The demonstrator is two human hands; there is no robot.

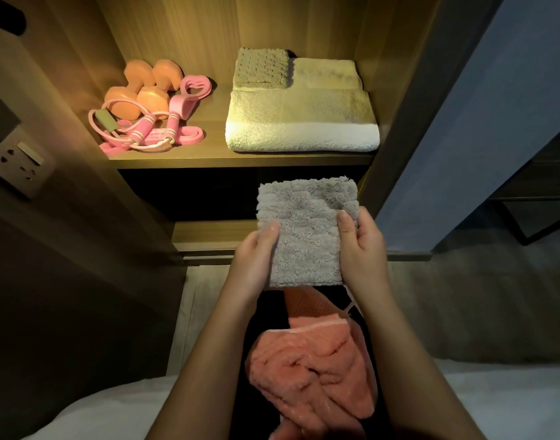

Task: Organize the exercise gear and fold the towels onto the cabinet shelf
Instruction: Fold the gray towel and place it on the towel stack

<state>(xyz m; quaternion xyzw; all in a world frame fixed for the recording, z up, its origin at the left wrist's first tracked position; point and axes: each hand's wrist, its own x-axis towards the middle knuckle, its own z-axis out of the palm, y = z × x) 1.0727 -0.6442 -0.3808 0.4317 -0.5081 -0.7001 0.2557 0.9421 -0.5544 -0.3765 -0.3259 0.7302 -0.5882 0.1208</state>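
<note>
So the grey towel (304,230) is folded into a small fluffy rectangle and held up in mid-air, in front of the dark gap under the lit shelf (208,155), not resting on anything. Both hands are gripping it: left hand (256,258) pinches the left edge with the thumb on top, and right hand (364,249) does the same on the right edge. The fingers underneath are hidden by the cloth.

Right below it, nearer the camera, a pink towel (310,366) sits crumpled in the person's lap, unfolded.

Up on the shelf, the right side has a big white towel (300,125) folded flat near the front edge. Behind it are two smaller folded ones side by side and touching: a tan towel (261,68) on the left and a cream towel (326,73) on the right.

The left side of the shelf has two orange dumbbells (142,90) lying toward the back. A jump rope (139,131) with striped pink handles is tangled up with a pink band (189,136) in front of them. A pink heart-shaped loop (194,85) sits just right of the dumbbells.

There's a wall socket (18,163) far left, and a white bed (81,414) along the bottom edge.
</note>
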